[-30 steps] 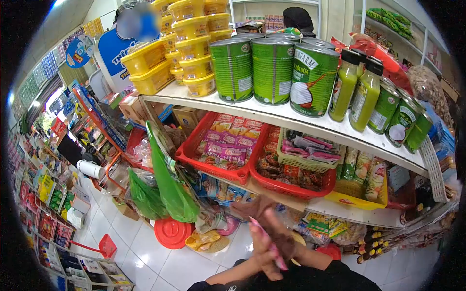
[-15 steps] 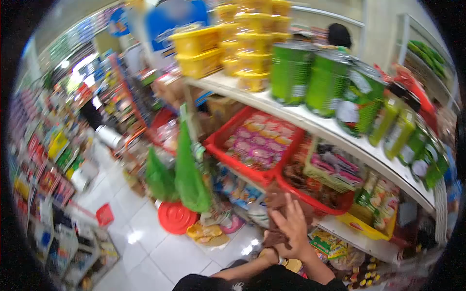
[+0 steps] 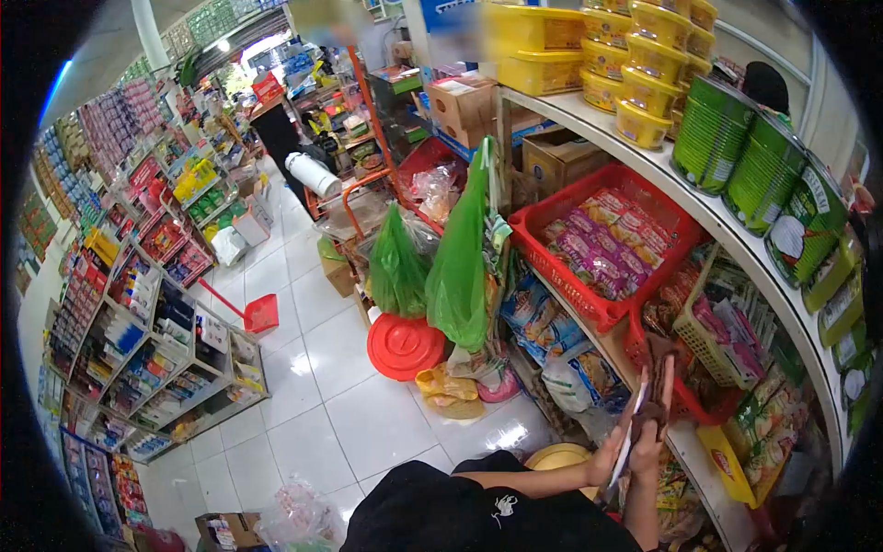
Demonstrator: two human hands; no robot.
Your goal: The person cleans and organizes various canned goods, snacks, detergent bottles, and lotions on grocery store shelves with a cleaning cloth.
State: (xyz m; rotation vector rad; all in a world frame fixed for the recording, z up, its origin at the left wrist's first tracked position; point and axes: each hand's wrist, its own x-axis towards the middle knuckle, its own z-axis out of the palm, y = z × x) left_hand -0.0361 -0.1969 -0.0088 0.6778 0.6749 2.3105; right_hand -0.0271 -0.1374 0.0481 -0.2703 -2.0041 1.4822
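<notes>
My two hands are close together in front of the lower shelf at the right. My left hand (image 3: 604, 455) is closed on a thin flat thing with a white edge (image 3: 629, 432), seen almost edge-on, so its kind does not show. Beside it, my right hand (image 3: 647, 449) grips a crumpled brown cloth (image 3: 650, 411) against that flat thing; the cloth also shows above the fingers. Just behind the hands is a red basket (image 3: 685, 402) of brown-red packets.
Another red basket (image 3: 602, 315) holds pink and purple packets. Green cans (image 3: 716, 133) and yellow tubs (image 3: 644, 123) line the upper shelf. Green bags (image 3: 457, 285) hang over a red lid (image 3: 405, 348). A red dustpan (image 3: 261, 314) lies on white floor tiles (image 3: 313, 409).
The view has swung left, so the shelves appear further right. My right hand, earlier spread open over the brown cloth, is now closed on it, and a white-edged flat thing shows between the hands.
</notes>
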